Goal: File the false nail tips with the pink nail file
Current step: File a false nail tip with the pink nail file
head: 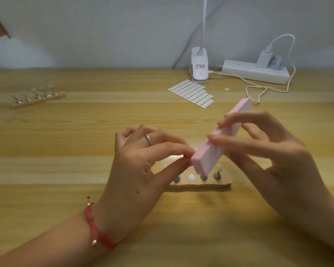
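In mid-frame our right hand (268,151) pinches the file (206,158) between thumb and fingertips. It is tilted so its lower end meets what our left hand (143,166) pinches, seemingly a tip (178,156), mostly hidden. We judge that grip steadies it against the stroke. Just below, the holder (201,186) on the worktop (66,170) keeps three pegs (217,174), one socket bare. A second holder (37,100) sits upper left.

- pink nail file (207,158): long thick block with a paler side stripe, tilted, low end nearest, high end far-right; gripped by right hand (268,151).
- false nail tip (178,156): small, pale, glossy, blurred; pinched by left hand (143,160), touching the file's low end.
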A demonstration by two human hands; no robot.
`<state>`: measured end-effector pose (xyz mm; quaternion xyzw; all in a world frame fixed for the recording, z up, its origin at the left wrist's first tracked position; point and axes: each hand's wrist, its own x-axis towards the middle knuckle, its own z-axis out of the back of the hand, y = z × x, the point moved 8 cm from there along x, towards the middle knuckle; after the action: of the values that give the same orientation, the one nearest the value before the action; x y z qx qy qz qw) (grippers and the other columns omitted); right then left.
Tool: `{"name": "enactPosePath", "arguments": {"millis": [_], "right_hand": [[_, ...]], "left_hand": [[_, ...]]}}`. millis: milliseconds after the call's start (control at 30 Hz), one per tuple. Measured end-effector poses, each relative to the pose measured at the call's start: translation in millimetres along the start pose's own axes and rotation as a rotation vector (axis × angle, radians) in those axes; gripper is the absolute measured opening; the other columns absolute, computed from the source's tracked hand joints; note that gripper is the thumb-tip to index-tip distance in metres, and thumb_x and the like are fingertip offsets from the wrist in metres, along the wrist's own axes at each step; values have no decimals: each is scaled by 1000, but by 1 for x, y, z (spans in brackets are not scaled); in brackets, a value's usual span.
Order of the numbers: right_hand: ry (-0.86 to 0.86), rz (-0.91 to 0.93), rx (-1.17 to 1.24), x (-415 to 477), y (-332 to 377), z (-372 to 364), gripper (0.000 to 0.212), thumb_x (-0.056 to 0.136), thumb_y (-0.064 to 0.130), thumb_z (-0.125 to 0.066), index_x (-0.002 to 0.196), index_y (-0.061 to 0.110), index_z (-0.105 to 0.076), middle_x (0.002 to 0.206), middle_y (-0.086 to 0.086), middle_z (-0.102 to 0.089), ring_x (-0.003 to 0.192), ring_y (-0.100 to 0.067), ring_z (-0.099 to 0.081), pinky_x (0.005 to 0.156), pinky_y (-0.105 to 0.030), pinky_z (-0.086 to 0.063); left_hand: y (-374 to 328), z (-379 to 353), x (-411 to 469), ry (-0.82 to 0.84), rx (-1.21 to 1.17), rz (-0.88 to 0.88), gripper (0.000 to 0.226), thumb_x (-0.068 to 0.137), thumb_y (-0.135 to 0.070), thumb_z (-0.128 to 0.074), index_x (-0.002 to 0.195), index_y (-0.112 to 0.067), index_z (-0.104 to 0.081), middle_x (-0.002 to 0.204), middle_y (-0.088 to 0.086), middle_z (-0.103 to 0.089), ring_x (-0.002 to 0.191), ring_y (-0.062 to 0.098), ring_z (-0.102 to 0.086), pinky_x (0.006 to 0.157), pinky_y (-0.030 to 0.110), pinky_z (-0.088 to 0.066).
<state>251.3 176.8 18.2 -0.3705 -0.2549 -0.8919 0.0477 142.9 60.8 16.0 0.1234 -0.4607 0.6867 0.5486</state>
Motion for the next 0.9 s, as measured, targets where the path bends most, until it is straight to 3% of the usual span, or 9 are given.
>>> {"name": "enactPosePath", "arguments": {"millis": [100, 400, 500, 600, 733, 833, 900], "right_hand": [[33, 51, -33, 0, 6, -3, 39, 89, -3, -58, 116, 24, -63, 117, -9, -57, 113, -30, -58, 100, -35, -45], [41, 13, -9, 2, 0, -1, 34, 90, 4, -62, 118, 24, -62, 116, -9, -57, 115, -29, -57, 100, -44, -47], [53, 134, -84, 0, 9, -6, 36, 88, -3, -59, 114, 22, -65, 115, -11, -58, 112, -29, -57, 97, -37, -46], [28, 56, -85, 3, 1, -1, 37, 88, 1, -61, 118, 22, -61, 114, -9, -57, 111, -34, -57, 97, -47, -47], [57, 139, -110, 1, 12, -7, 38, 85, -2, -61, 113, 22, -67, 114, -10, -59, 111, -28, -57, 96, -37, -45], [30, 57, -85, 5, 4, -4, 36, 87, -1, -61, 116, 21, -62, 114, -10, -58, 109, -34, -58, 95, -45, -48], [50, 103, -83, 3, 9, -9, 35, 90, -2, -58, 114, 23, -65, 114, -10, -58, 110, -29, -58, 96, -36, -46]], "left_hand": [[1, -2, -1, 7, 23, 0, 11, 85, -37, -60, 95, -37, -65, 96, -24, -62, 96, -3, -51, 89, 39, -27], [0, -1, 0, 4, 32, -13, 9, 85, -36, -61, 91, -39, -67, 94, -26, -62, 95, 2, -52, 86, 37, -25], [-1, -2, 1, 12, 24, -1, 9, 86, -37, -58, 92, -38, -64, 95, -23, -61, 94, 4, -54, 86, 39, -26], [-1, -1, 2, 0, 35, 0, 10, 86, -35, -59, 89, -43, -63, 94, -26, -61, 94, 4, -55, 87, 41, -29], [1, -2, 1, 5, 5, 18, 8, 87, -36, -58, 89, -41, -63, 93, -25, -61, 94, -2, -53, 85, 37, -27], [4, -1, 1, -11, -6, 40, 8, 85, -36, -60, 91, -41, -62, 95, -28, -60, 90, -4, -52, 85, 38, -29], [5, -2, 1, -9, -23, 53, 9, 85, -37, -60, 89, -44, -62, 94, -30, -59, 89, -5, -51, 85, 37, -29]]}}
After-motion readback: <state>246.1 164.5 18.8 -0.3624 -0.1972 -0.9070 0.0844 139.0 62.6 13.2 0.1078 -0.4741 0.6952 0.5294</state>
